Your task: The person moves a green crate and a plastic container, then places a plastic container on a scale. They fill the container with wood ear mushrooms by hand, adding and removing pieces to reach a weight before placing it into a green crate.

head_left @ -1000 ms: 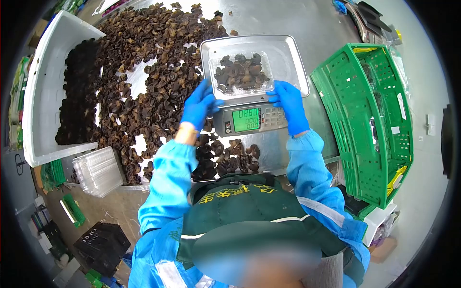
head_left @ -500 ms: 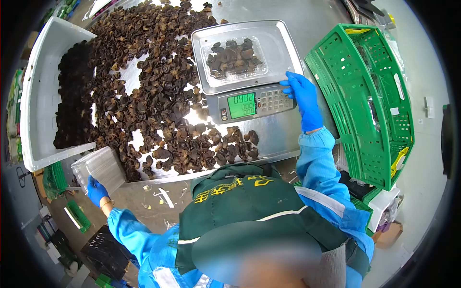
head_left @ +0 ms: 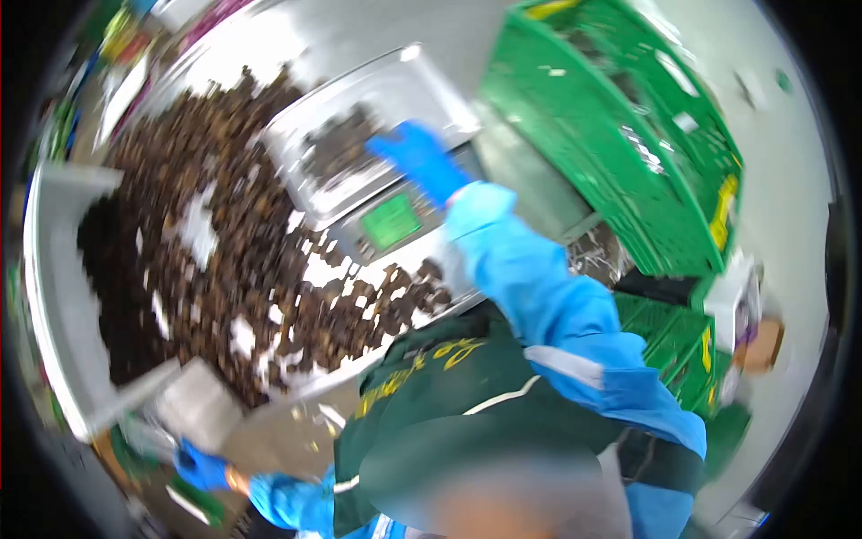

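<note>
My right hand [head_left: 415, 160], in a blue glove, reaches over the metal pan of the digital scale [head_left: 391, 223]. Its fingertips are at the right side of a clear plastic tray [head_left: 334, 190] holding dark brown wood ear mushrooms [head_left: 339, 144]. Blur hides whether they grip anything. Down at the left, my gloved left hand [head_left: 203, 467] is closed on the edge of a clear plastic box [head_left: 148, 438], which is blurred. Right beside it a stack of clear trays [head_left: 199, 404] leans at the table corner. The scale's green display is lit but unreadable.
Loose wood ears spread over the metal table [head_left: 440, 27]. A white foam box [head_left: 56, 269] lies at the left with a dark heap at its mouth. Green crates [head_left: 575, 135] stand on the right, with another green crate [head_left: 669, 337] lower down.
The whole view has turned and blurred. My right hand has gone from beside the scale's keypad to the filled tray. My left hand has moved lower, with a clear box now apart from the stack.
</note>
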### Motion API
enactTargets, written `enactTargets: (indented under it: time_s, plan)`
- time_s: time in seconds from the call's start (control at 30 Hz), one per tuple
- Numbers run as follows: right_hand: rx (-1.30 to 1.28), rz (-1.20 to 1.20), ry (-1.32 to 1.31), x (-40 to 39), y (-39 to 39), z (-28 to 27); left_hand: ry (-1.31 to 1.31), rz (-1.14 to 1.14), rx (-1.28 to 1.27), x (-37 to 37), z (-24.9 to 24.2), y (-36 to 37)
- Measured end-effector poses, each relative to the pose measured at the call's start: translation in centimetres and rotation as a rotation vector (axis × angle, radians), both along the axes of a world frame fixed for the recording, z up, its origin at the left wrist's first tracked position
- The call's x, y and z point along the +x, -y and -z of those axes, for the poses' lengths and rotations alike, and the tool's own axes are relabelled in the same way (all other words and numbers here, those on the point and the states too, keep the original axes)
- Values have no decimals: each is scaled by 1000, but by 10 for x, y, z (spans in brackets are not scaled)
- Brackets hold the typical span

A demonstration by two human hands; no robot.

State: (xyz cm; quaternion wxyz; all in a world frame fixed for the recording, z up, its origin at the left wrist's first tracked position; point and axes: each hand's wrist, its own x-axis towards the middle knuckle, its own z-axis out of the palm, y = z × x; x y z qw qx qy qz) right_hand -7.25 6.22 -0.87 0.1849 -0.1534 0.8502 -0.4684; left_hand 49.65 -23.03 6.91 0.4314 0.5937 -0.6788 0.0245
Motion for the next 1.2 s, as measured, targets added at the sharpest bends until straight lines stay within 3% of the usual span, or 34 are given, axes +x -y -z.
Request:
enactTargets:
  time_s: [0.03,0.07,0.1,0.13,0.2,0.23,0.27,0.33,0.4,0.47,0.5,0.53,0.57,0.63,0.67,0.7,0.73,0.77,0.8,0.83,0.9,0.93,0.97,1.0,1.03,1.07,1.1,1.13,1.2]
  plan:
    - [-41,22,-11,-2,6,8,-141,54,-22,-24,-11,-12]
    - [-213,30,134,0,7,3,-229,-2,119,-103,-56,-62]
    - [-305,49,275,-1,11,6,-262,157,-66,-114,-42,-58]
    - [-350,120,208,5,16,13,-301,295,-261,-120,-29,-55]
    - [-437,103,242,4,15,-2,16,466,-395,-188,-50,-93]
    - [-426,113,178,0,6,-12,45,593,-370,-178,-10,-46]
    - [-413,119,123,-2,-5,-36,-47,779,-163,-206,-2,-53]
    - [-490,181,-89,-24,-34,-54,-130,988,-130,-277,-7,-84]
    - [-632,244,-162,-44,-93,-102,-193,1154,64,-335,-2,-101]
    - [-679,300,-336,-81,-153,-128,84,1169,40,-380,-3,-118]
    - [-765,333,-195,-78,-189,-161,109,1243,79,-403,14,-115]
    - [-905,291,-291,-99,-222,-160,136,1310,122,-424,28,-113]
    - [-677,309,-307,-118,-258,-171,203,1334,204,-441,22,-130]
    - [-677,296,-475,-121,-293,-196,200,1421,358,-466,37,-145]
    - [-80,313,-1152,-170,-329,-165,126,1480,424,-472,62,-141]
    - [-458,437,-657,-186,-340,-165,236,1489,402,-474,67,-145]
    - [-155,426,-667,-226,-367,-152,347,1487,388,-474,67,-154]
    - [-169,521,-532,-247,-371,-135,340,1460,329,-474,54,-172]
    - [-212,431,-637,-263,-377,-101,335,1427,270,-474,43,-189]
    - [-278,457,-312,-276,-368,-86,269,1431,228,-474,44,-195]
    - [-164,86,83,-266,-353,-69,139,1374,233,-454,45,-205]
    - [311,-94,-96,-264,-359,-66,67,1329,271,-444,43,-207]
    - [362,-205,-291,-261,-380,-46,24,1268,305,-428,48,-202]
    - [299,-178,273,-243,-380,-69,-14,1168,346,-407,57,-196]
    - [392,-90,417,-239,-411,-56,-127,1063,420,-385,74,-187]
    - [368,-162,255,-182,-403,-81,-241,961,485,-361,94,-177]
    - [785,-715,276,-203,-457,-52,-341,845,628,-334,110,-166]
    - [746,-635,322,-176,-458,-73,-397,744,664,-311,119,-158]
    - [584,32,770,-140,-479,-86,-510,614,686,-271,144,-140]
